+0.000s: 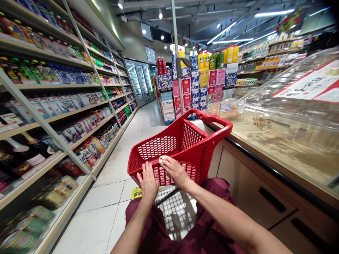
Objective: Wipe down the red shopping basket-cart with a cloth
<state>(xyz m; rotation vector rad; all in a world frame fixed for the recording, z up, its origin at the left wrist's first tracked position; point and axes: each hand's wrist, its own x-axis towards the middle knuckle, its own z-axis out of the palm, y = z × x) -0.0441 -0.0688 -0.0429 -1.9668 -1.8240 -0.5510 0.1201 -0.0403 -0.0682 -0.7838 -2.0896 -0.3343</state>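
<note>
A red plastic shopping cart [196, 150] with perforated sides stands in front of my knees, its handle toward the right. My left hand [148, 181] lies flat against the near side of the basket, fingers stretched upward. On the same side, close to the top rim, my right hand [176, 173] presses a pale cloth [163, 160] to the red plastic. Part of the cloth is hidden under the fingers. I see no goods inside the visible part of the basket.
Shelves of bottles and cans [66, 84] line the left. A glass-topped counter [267, 148] stands close on the right. Stacked drink cartons [194, 90] stand ahead, with glass-door fridges [140, 79] farther back. A yellow floor sticker [136, 192] lies below the cart on pale tiles.
</note>
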